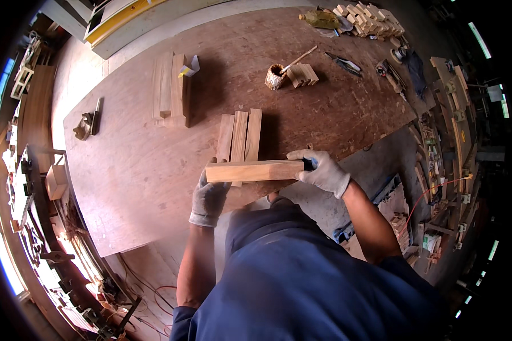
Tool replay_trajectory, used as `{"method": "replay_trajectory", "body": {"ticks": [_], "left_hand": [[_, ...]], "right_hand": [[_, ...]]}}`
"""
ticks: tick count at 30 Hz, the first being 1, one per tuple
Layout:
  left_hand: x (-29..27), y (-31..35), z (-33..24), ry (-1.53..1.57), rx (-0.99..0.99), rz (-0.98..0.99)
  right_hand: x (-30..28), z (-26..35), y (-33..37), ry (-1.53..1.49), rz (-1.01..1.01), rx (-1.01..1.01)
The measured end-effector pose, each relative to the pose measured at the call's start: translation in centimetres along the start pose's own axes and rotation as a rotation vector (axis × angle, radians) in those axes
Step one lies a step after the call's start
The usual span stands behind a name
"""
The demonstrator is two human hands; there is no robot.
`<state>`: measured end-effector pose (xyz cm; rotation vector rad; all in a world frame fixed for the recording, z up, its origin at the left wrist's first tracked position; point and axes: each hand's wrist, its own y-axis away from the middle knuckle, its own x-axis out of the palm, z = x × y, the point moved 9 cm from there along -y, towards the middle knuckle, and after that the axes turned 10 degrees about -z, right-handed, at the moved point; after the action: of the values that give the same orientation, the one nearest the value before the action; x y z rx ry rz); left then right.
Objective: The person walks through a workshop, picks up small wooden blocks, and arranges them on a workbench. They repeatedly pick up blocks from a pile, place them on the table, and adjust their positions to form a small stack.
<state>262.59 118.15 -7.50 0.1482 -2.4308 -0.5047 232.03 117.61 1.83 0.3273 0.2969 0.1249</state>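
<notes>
A squared length of wood (255,171) lies crosswise between my hands, above the near edge of the table. My left hand (209,196), in a pale work glove, is closed around its left end. At the other end my gloved right hand (322,172) grips it, the fingertips over the top. Just beyond, several similar wooden pieces (239,135) lie side by side on the table, their near ends partly hidden by the held piece. Farther left is another stack of wooden pieces (170,91) with a yellow-and-white strip (189,68) on it.
The large brown table (131,153) carries a crusted glue pot (275,77) with a brush (301,58), small wood blocks (303,75) and pliers (345,63). Many cut blocks (370,21) are piled at the far right. A tape dispenser (84,126) sits at the left.
</notes>
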Motion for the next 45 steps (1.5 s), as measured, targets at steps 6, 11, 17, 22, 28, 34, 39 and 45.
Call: {"method": "replay_trajectory", "body": {"ticks": [6,11,17,22,28,34,39,45], "left_hand": [[-0.1,0.7,-0.1,-0.098,-0.082,-0.013],[0.5,1.0,0.5,0.246,-0.291,-0.078],[-0.4,0.3,0.9,-0.068,-0.082,-0.02],[0.6,0.8,1.2,0.088,-0.197,-0.08],[0.0,-0.6,3.6,-0.298,-0.039,0.087],[4.8,-0.5,-1.3,-0.685,0.276,-0.299],[7.8,-1.5,0.7,-1.767,0.469,-0.215],[7.0,-2.6,1.9,-1.775,0.481,-0.213]], "right_hand": [[0.2,3.0,0.3,0.308,-0.067,-0.25],[0.2,2.9,0.4,0.367,-0.075,-0.259],[-0.1,0.0,0.0,0.222,0.009,-0.12],[-0.2,-1.0,0.3,0.147,0.024,-0.015],[2.3,-0.4,1.3,0.521,0.247,0.2],[1.5,-2.4,2.5,0.296,0.055,0.355],[0.0,-6.7,2.6,0.197,-0.059,0.401],[-0.8,-6.9,2.5,-0.032,-0.086,0.378]]}}
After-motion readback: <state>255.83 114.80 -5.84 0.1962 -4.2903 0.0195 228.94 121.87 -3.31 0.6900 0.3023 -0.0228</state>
